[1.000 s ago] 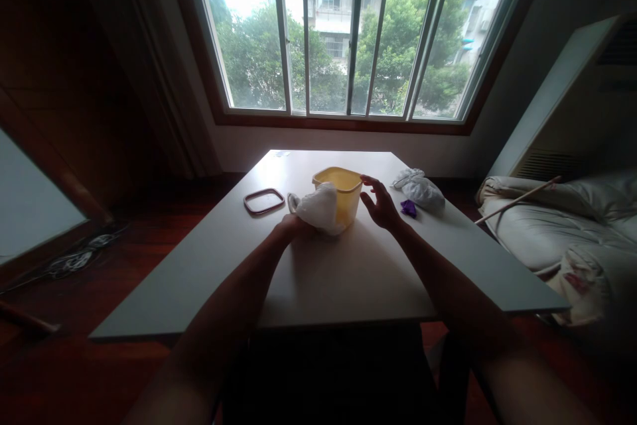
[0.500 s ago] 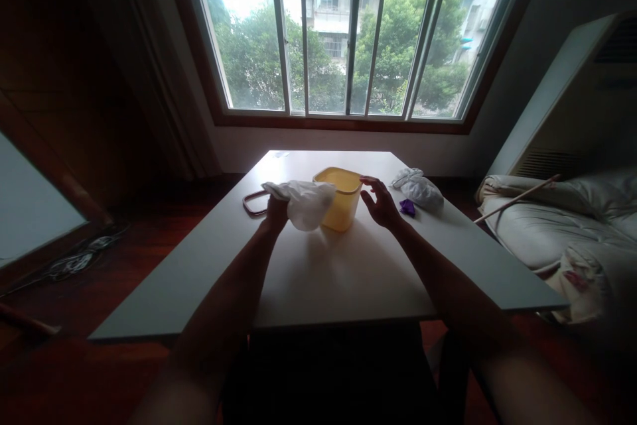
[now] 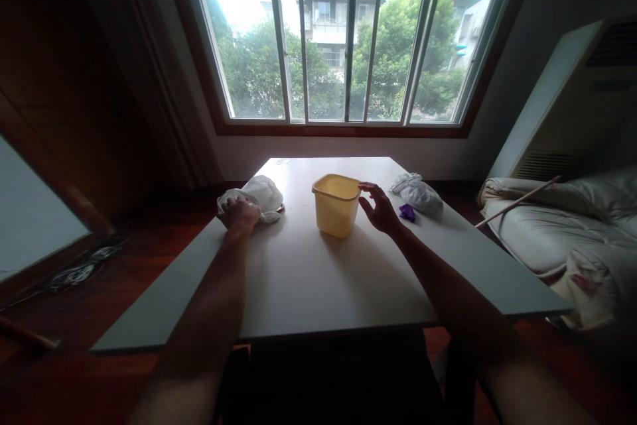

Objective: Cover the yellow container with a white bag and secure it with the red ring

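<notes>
A yellow square plastic bin [image 3: 337, 213] stands upright on the white table. My right hand [image 3: 382, 209] is at its right side, with fingers apart and the fingertips at the rim. To the left, my left hand [image 3: 241, 211] has its fingers curled into a crumpled white plastic bag [image 3: 266, 194] that lies on the table. Under the bag's right edge, a small part of a brown ring-shaped frame [image 3: 281, 209] shows; the bag hides the rest.
On the table's right side lie a crumpled whitish bag [image 3: 422, 194] and a small purple bundle [image 3: 407, 212]. A pale sofa [image 3: 542, 226] with a stick [image 3: 517, 201] across it stands to the right. Cables [image 3: 82, 272] lie on the floor at left.
My left hand has carried the white bag away from the bin, leftward and down onto the table over the brown frame. My right hand stays at the bin's rim.
</notes>
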Tool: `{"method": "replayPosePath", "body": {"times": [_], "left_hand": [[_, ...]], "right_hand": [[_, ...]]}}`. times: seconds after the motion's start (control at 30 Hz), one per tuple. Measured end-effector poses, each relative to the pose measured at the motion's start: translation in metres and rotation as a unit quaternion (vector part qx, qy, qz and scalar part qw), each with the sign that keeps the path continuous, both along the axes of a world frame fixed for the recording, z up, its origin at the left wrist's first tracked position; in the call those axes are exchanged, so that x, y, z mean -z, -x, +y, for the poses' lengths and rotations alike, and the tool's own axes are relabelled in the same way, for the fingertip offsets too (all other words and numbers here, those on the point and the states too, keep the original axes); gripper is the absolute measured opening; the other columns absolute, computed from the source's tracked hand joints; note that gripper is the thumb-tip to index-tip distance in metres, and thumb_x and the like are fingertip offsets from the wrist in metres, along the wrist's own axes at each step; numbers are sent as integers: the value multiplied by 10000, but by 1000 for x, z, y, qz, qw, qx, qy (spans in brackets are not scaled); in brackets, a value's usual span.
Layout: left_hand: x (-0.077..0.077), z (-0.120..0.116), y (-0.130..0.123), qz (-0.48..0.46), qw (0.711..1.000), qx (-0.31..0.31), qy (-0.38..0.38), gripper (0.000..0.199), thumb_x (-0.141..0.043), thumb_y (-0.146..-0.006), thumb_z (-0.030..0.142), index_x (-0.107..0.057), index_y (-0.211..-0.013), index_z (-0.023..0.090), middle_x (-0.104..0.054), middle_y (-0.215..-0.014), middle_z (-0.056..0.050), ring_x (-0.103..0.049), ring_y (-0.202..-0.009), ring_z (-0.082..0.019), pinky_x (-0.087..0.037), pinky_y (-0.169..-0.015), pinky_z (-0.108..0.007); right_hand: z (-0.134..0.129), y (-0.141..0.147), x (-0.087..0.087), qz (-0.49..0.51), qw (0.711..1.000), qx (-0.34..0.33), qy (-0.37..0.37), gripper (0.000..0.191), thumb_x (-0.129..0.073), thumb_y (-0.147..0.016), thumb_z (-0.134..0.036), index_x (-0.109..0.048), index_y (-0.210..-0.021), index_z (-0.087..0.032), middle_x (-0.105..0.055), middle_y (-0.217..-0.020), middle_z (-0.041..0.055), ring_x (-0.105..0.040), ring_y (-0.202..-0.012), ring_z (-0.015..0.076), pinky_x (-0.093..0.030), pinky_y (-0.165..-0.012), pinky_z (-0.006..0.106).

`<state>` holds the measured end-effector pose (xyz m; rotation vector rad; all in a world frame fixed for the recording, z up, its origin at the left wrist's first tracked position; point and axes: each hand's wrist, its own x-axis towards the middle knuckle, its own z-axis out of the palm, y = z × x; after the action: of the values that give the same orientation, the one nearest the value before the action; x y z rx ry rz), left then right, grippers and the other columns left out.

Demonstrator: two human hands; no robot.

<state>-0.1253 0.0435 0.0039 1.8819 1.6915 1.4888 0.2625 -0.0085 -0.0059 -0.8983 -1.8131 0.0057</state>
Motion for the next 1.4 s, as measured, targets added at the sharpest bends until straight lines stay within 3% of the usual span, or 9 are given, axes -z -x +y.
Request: {"method": "replayPosePath", "body": {"times": [0.13, 0.37, 0.63, 0.83, 0.93, 1.03, 1.2, 1.3, 1.4], "left_hand": [[-5, -12, -46, 97, 987, -75, -103, 334, -626, -854, 216, -550, -1163, 114, -521, -1333, -168, -385, -1340, -404, -213, -1131, -634], [22, -26, -139, 29, 975, 197, -100, 910, -759, -772, 502, -323, -1508, 192, -421, -1516, -208, -418, -1402, -369, -356, -1137, -538], [41, -28, -154, -78, 970, 226, -50, 1458, -917, -537, 533, 47, -1593, 247, -161, -1632, -260, -208, -1508, -431, -303, -1160, -592], [37, -34, -157, -69, 979, 190, -33, 1503, -917, -514, 559, 89, -1592, 269, -176, -1634, -245, -221, -1501, -443, -324, -1146, -607], [35, -36, -157, -70, 981, 177, -36, 1492, -922, -501, 553, 46, -1600, 266, -234, -1619, -236, -254, -1487, -448, -334, -1147, -596], [34, -36, -155, -51, 983, 173, -37, 1476, -915, -516, 555, 43, -1602, 267, -234, -1624, -225, -286, -1476, -443, -342, -1150, -581], [36, -33, -153, -26, 986, 158, -35, 1480, -898, -523, 591, 66, -1599, 271, -256, -1619, -219, -322, -1460, -441, -368, -1129, -593], [36, -33, -153, -18, 988, 152, -32, 1462, -887, -537, 601, 61, -1600, 272, -286, -1604, -223, -332, -1454, -446, -391, -1104, -608], [35, -35, -153, -14, 988, 150, -32, 1453, -882, -543, 607, 58, -1600, 275, -290, -1603, -222, -352, -1444, -448, -405, -1092, -610]], "right_hand": [[0, 0, 0, 1, 1000, -6, 0, 311, -523, -975, -369, -569, -1269, -280, -592, -1357, 117, -549, -1268, 284, -532, -969, 524], [-4, 4, -2, -6, 1000, -23, -20, 349, -557, -961, -394, -568, -1292, -284, -563, -1364, 127, -535, -1296, 290, -502, -1031, 539], [-14, 7, -6, -31, 998, -58, -12, 407, -623, -919, -402, -589, -1311, -298, -544, -1358, 131, -525, -1272, 307, -589, -877, 485], [-7, 3, -6, 6, 997, -79, 11, 362, -582, -939, -417, -604, -1279, -295, -572, -1341, 108, -598, -1175, 266, -616, -780, 409], [9, -17, -7, 33, 999, 2, -11, 302, -546, -943, -382, -635, -1199, -247, -619, -1254, 113, -654, -1012, 246, -596, -812, 437], [26, -61, -4, 39, 981, 182, -53, 281, -564, -878, -324, -661, -1105, -189, -643, -1186, 142, -596, -1137, 308, -477, -1032, 529], [38, -148, 23, 41, 865, 487, 110, 447, -571, -789, -266, -606, -1209, -117, -552, -1354, 204, -496, -1272, 366, -392, -1082, 539], [39, -175, 44, 28, 809, 533, 247, 578, -618, -788, -342, -541, -1310, -106, -556, -1338, 225, -508, -1259, 382, -402, -1055, 543], [44, -178, 55, -2, 791, 534, 300, 701, -661, -782, -451, -479, -1386, -144, -516, -1387, 225, -490, -1284, 397, -406, -1036, 556]]}}
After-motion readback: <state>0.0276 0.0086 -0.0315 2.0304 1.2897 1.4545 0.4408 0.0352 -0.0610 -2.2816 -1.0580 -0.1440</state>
